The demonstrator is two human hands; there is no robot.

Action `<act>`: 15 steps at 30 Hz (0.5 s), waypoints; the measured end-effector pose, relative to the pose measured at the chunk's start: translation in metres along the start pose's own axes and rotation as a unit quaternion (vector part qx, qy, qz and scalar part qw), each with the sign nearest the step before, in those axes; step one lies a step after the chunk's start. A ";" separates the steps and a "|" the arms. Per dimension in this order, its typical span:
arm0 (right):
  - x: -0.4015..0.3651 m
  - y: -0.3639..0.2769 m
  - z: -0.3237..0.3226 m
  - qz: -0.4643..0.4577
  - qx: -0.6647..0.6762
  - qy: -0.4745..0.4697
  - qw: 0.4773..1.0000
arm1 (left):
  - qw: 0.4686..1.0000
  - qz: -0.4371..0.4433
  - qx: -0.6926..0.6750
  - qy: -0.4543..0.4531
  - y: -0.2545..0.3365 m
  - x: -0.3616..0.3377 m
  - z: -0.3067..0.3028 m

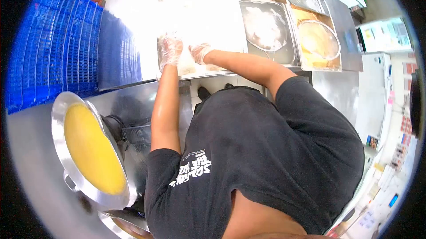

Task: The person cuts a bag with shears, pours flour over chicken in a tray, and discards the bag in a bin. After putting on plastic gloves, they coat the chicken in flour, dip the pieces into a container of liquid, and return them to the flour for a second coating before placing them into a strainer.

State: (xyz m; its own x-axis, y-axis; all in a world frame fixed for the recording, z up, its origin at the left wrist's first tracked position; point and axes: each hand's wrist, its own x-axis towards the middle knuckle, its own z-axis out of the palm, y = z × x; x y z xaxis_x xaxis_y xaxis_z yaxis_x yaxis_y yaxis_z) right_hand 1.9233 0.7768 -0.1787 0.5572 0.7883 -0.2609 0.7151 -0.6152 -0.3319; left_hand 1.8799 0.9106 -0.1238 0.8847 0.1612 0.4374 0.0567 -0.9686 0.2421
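Observation:
Both my hands wear clear plastic gloves and reach into a wide metal tray [158,71] of white, powdery-looking material [202,3]. Glare washes out most of that material. My left hand [171,49] is at the tray's near left corner, fingers pointing away from me and their tips lost in the white. Just to its right, my right hand [200,53] is angled toward the left, low over the same material. Bright light and the white stuff hide the fingers of both hands, so I cannot make out their grip or anything in them.
Right of the tray sit a metal pan with a round sieve [266,28] and another pan holding a second sieve [319,39] over tan crumbs. Blue plastic crates [57,39] stand at left. A large metal bowl of yellow liquid [95,150] is beside me, lower left.

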 end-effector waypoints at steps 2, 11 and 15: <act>0.005 0.003 0.001 -0.038 -0.013 -0.026 0.999 | 0.996 0.051 0.067 -0.009 -0.009 -0.001 0.008; -0.020 0.084 -0.064 -0.020 -0.004 0.019 1.000 | 0.996 -0.036 -0.080 -0.035 -0.040 -0.013 0.057; 0.025 0.129 0.005 -0.035 0.049 0.070 0.996 | 0.973 -0.157 -0.171 -0.010 -0.018 -0.001 0.048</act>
State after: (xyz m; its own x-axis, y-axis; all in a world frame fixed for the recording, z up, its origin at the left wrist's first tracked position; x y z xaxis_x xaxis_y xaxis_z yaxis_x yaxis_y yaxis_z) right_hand 2.0272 0.7176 -0.2323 0.5654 0.8180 -0.1062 0.7141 -0.5498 -0.4333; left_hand 1.9000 0.9187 -0.1705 0.8577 0.4317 0.2791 0.1713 -0.7519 0.6366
